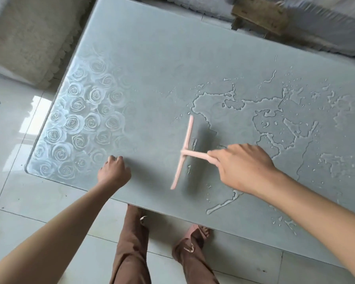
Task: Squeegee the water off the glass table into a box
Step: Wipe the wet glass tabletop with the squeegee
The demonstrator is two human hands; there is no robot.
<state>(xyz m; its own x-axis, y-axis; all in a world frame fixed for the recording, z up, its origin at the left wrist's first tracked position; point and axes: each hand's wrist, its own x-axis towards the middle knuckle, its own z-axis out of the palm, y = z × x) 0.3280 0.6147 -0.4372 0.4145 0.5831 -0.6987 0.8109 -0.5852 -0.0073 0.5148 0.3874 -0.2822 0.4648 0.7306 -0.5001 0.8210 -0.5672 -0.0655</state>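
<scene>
Standing at the near long edge of the frosted glass table (152,58), looking down. Gripping the pink squeegee (184,152) by its handle with the right hand (242,167), fingers clamped round the stem, blade near the middle of the tabletop, running roughly from near edge toward far edge; on the glass or just above it, impossible to tell through the blur. Bracing with the left hand (114,173) on dry glass left of the blade and apart from it, fingers curled under into a fist, holding nothing. Spread right of the blade and beneath the right forearm: water (244,124) in ragged pools and stray beads, reaching the blade's far end. Printed at the table's left end: white roses (76,124). Below the near edge: brown trousers (131,253), a pink sandal (195,232), glossy pale floor tiles (19,191).
</scene>
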